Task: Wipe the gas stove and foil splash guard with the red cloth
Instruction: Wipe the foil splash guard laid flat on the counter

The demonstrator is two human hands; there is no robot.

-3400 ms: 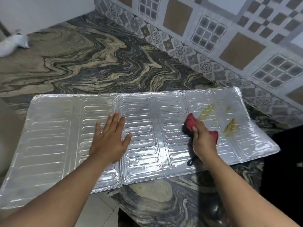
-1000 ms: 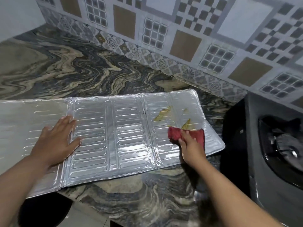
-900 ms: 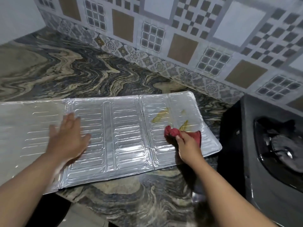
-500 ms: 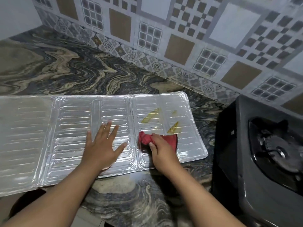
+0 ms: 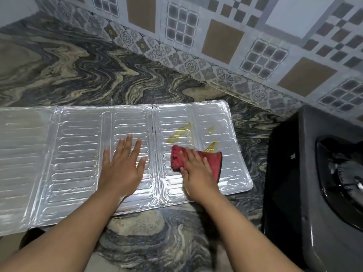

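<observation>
Head view shows no legible writing (a small pale mark on the side of the gas stove (image 5: pixel 314 183) is too blurred to read). Right hand (image 5: pixel 196 169) lies palm-down on the red cloth (image 5: pixel 214 160), fingers fairly straight, pressing it onto the foil splash guard (image 5: pixel 78 154). Yellow stains (image 5: pixel 178 132) sit just beyond its fingertips. Left hand (image 5: pixel 122 163) rests flat with fingers spread, left of the cloth. That guard lies flat on the marble counter (image 5: pixel 98 75), long axis left to right.
</observation>
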